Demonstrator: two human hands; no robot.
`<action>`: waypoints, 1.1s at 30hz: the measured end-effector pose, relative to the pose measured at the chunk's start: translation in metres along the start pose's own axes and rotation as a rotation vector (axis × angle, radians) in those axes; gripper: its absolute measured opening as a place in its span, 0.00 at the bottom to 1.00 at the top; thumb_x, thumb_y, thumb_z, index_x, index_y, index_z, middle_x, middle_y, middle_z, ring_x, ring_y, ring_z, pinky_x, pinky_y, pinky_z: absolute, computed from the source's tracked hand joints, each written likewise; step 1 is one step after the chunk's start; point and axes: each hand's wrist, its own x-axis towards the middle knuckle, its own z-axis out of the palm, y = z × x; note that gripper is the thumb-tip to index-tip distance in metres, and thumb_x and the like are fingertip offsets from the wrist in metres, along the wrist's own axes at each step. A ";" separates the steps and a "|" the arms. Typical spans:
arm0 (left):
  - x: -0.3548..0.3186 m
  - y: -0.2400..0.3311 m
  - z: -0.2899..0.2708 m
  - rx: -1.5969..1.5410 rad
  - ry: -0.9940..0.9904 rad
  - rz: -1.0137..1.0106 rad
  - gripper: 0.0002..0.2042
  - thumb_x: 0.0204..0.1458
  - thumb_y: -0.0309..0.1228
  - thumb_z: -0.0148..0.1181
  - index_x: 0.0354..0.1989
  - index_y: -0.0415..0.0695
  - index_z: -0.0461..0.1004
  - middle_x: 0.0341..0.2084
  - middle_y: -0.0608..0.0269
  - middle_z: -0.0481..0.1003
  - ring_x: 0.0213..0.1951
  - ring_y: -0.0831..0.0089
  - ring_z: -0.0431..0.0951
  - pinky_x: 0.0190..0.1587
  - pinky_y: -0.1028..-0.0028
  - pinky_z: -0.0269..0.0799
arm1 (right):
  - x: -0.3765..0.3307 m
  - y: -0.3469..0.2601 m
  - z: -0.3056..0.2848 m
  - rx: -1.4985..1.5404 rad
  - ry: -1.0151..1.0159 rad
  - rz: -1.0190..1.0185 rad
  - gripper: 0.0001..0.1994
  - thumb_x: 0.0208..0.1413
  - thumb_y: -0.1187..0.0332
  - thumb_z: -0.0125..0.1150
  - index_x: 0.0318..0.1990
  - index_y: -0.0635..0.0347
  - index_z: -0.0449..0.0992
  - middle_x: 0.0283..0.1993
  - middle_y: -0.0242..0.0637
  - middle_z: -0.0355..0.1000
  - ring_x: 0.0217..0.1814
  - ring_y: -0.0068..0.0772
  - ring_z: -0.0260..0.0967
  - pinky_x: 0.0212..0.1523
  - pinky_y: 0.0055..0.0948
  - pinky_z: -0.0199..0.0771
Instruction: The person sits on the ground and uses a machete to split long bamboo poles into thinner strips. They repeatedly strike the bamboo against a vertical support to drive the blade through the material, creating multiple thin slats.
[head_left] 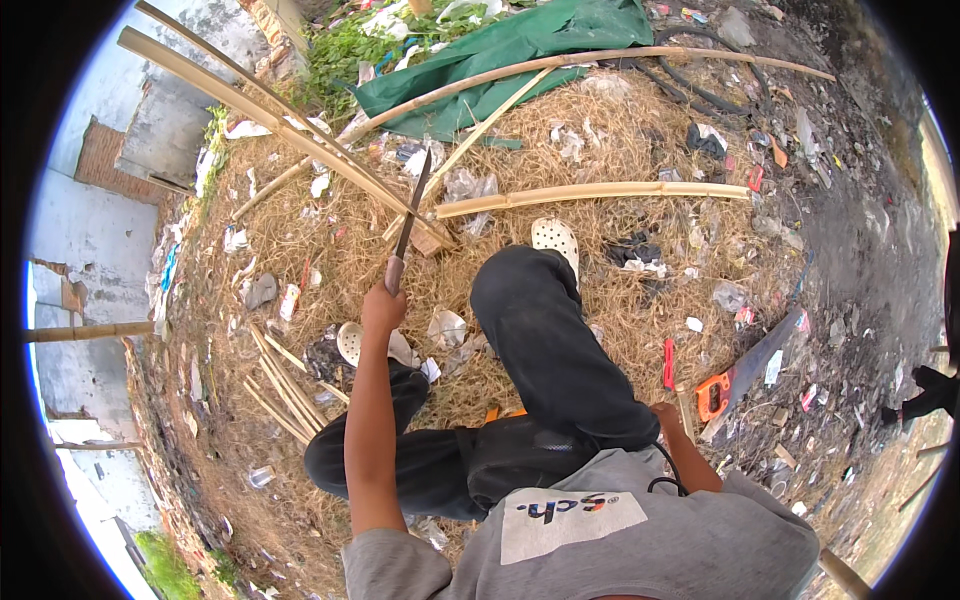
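My left hand (384, 306) is closed round the brown handle of a long knife (408, 222). Its dark blade points away from me and passes over the place where split bamboo poles (250, 108) meet. A small wooden block (432, 238) lies under that meeting point. Another split bamboo length (600, 194) runs off to the right from there. Low beside my right knee is my right hand (668, 420), its fingers mostly hidden. A short bamboo piece (685, 408) stands right next to it; whether the hand grips it I cannot tell.
An orange-handled handsaw (745, 370) and a red tool (668, 364) lie to my right. Thin bamboo strips (285, 390) are bundled at the left. Beyond the poles are a green tarp (500, 70) and a black hose (700, 95). Litter dots the dry grass; a worn wall (90, 240) stands left.
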 end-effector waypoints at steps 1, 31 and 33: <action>-0.001 0.005 -0.002 0.011 -0.001 -0.012 0.20 0.49 0.39 0.58 0.46 0.37 0.76 0.36 0.39 0.79 0.41 0.43 0.79 0.46 0.53 0.73 | -0.010 -0.006 0.002 -0.043 -0.025 0.005 0.10 0.47 0.64 0.65 0.25 0.63 0.79 0.19 0.35 0.73 0.18 0.26 0.69 0.19 0.30 0.68; -0.010 0.036 0.004 0.111 0.063 0.082 0.22 0.48 0.42 0.63 0.45 0.36 0.76 0.35 0.39 0.79 0.41 0.44 0.80 0.44 0.55 0.73 | -0.045 0.060 -0.001 -0.307 0.480 -0.089 0.15 0.56 0.59 0.61 0.43 0.60 0.69 0.30 0.47 0.73 0.33 0.48 0.74 0.34 0.47 0.75; -0.005 0.039 0.008 0.124 0.024 0.071 0.22 0.48 0.40 0.60 0.47 0.37 0.76 0.36 0.38 0.79 0.42 0.45 0.80 0.47 0.54 0.73 | -0.047 0.037 0.003 -0.072 0.355 -0.072 0.12 0.57 0.62 0.61 0.40 0.59 0.69 0.26 0.42 0.71 0.25 0.41 0.72 0.27 0.42 0.74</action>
